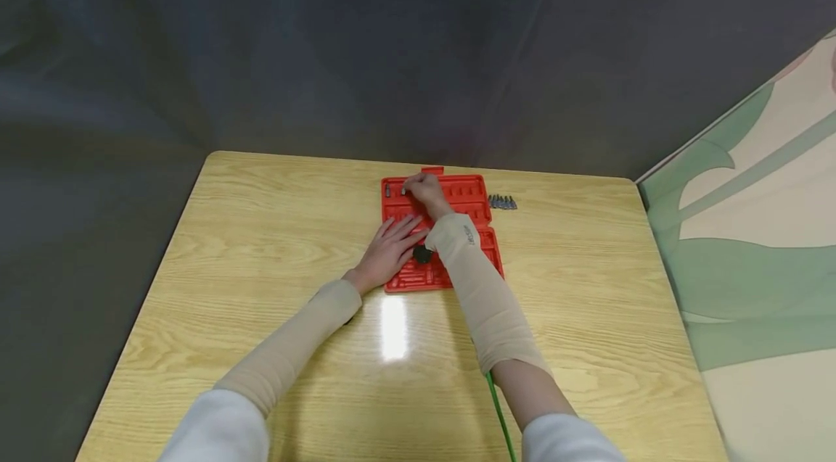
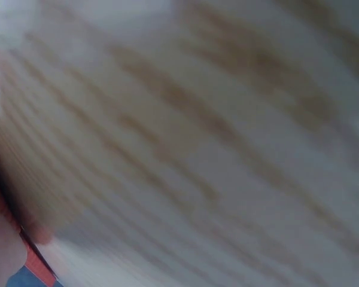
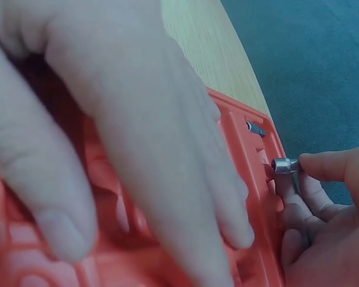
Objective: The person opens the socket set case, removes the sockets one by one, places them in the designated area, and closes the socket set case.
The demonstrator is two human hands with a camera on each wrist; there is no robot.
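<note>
A red plastic tool case [image 1: 466, 194] lies open on the wooden table [image 1: 261, 230]. My left hand [image 1: 390, 248] rests flat on its left half with the fingers straight; these fingers [image 3: 137, 149] fill the right wrist view. At the case's far left corner, my right hand [image 1: 424, 190] pinches a small silver bit [image 3: 283, 165] between thumb and forefinger, just above a slot in the tray [image 3: 260, 197]. Another bit [image 3: 255, 128] sits seated in the row beyond it. The left wrist view shows only blurred wood grain and a sliver of the case's red edge [image 2: 37, 263].
A short row of loose silver bits [image 1: 502, 201] lies on the table just right of the case. A green cord [image 1: 499, 411] runs under my right forearm. A dark curtain backs the table, and a pale green wall [image 1: 751, 266] stands to the right.
</note>
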